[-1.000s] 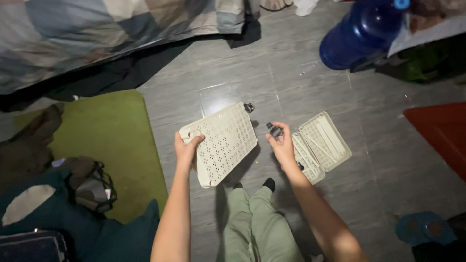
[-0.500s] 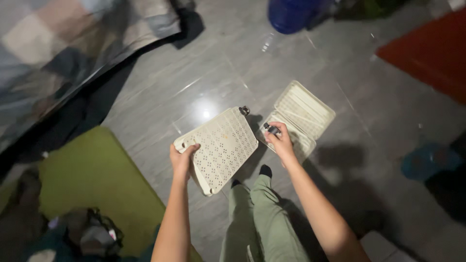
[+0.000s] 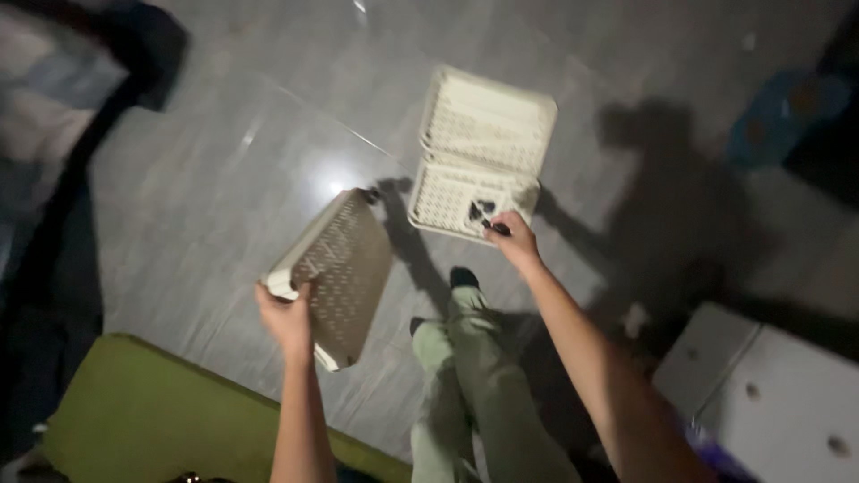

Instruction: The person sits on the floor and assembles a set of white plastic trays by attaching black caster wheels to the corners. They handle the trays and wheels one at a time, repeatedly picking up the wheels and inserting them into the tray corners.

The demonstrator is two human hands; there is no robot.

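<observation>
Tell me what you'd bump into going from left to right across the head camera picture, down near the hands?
green mat → left hand → perforated cream panel → right hand, holding a small black part → white box

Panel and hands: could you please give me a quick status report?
Left hand grips perforated panel by its edge, tilted off the floor. Right hand pinches small dark caster over the trays. Nothing between them.
</observation>
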